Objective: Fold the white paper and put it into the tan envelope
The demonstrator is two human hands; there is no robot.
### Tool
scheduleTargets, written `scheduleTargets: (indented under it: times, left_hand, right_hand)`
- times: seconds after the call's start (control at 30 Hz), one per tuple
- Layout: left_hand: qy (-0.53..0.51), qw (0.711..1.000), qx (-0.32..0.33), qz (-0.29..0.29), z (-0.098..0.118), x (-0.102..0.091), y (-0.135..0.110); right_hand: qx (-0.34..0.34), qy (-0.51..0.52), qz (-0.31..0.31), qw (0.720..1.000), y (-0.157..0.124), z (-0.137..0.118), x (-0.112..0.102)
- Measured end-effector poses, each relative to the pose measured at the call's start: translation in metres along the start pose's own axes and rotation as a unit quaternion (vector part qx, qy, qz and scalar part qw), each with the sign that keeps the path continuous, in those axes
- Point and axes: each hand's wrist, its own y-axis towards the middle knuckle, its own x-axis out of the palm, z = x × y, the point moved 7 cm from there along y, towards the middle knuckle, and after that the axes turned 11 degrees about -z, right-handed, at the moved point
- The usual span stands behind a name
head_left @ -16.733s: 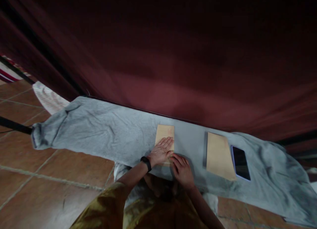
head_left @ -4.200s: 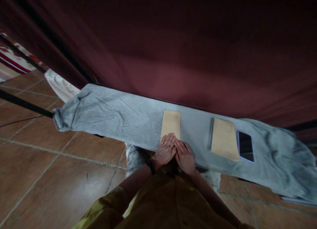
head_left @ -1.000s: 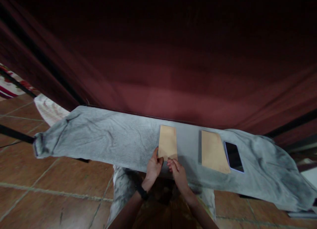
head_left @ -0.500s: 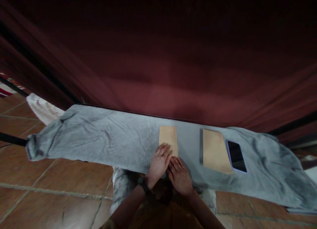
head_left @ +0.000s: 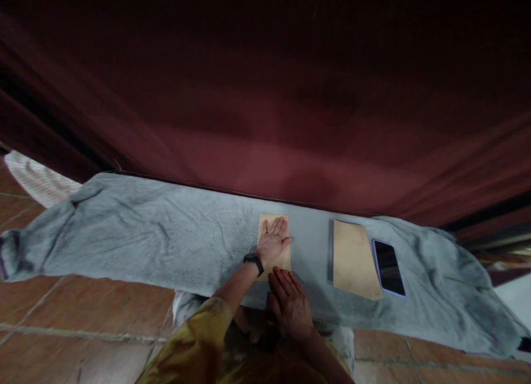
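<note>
A tan envelope [head_left: 285, 257] lies lengthwise on a grey cloth [head_left: 166, 234] that covers a narrow board. My left hand [head_left: 272, 239], with a black band on its wrist, lies flat on the envelope's far half, fingers stretched out. My right hand [head_left: 290, 306] rests palm down at the envelope's near end, fingers extended and touching its edge. Neither hand holds anything.
A second tan envelope [head_left: 352, 259] lies to the right, with a dark phone [head_left: 388, 268] beside it. A dark red curtain [head_left: 265, 113] hangs close behind the board. Brown floor tiles [head_left: 74, 328] spread below, and a striped cloth [head_left: 33, 176] lies at far left.
My left hand has slid forward along the envelope to its far half. My right hand has stayed at the near end. The view has shifted a little to the right.
</note>
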Motion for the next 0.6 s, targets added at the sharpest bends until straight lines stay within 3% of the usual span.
scheduleTargets:
  times: [0.23,0.6]
  left_hand:
    - [-0.009,1.000,-0.007,-0.005,-0.005,0.000,0.019]
    - [0.036,0.995,0.085,-0.025,0.005,0.001,-0.012]
  right_hand:
    - [-0.004,0.005,0.004,1.000,-0.001,0.001,0.003]
    - [-0.008,0.015,0.011,1.000,-0.002,0.002,0.002]
